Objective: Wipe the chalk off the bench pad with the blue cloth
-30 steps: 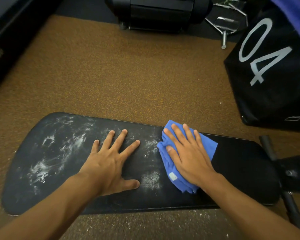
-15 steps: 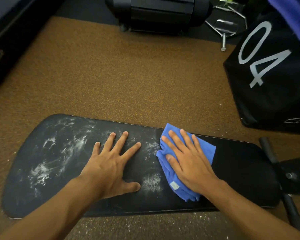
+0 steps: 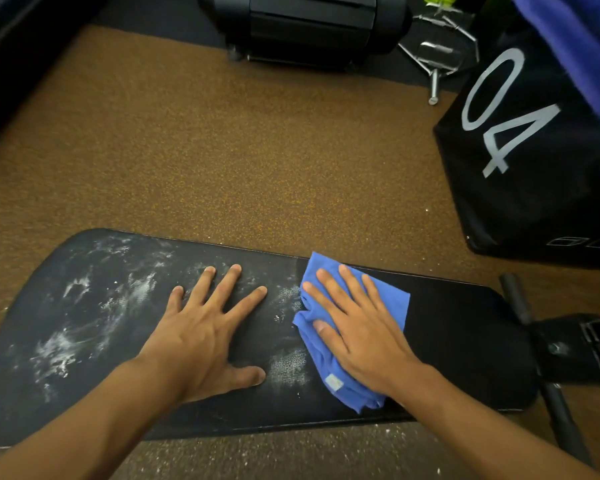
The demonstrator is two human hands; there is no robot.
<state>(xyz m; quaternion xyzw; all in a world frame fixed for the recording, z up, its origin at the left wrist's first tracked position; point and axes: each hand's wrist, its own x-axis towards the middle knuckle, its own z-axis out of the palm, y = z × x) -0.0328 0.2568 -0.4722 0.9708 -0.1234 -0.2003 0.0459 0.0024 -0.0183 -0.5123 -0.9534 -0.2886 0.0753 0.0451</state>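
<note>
The black bench pad lies across the lower half of the head view. White chalk smears cover its left half, with smaller patches between my hands; its right end looks dark. My right hand presses flat on the crumpled blue cloth near the pad's middle. My left hand rests flat on the pad just left of the cloth, fingers spread, holding nothing.
A black box marked "04" stands at the right, with blue fabric above it. The bench frame and bars jut out beyond the pad's right end. Dark equipment and a metal stand sit beyond the brown speckled floor.
My right hand has slid the blue cloth a little to the left and toward me, closer to my left hand. My left hand has stayed put on the pad.
</note>
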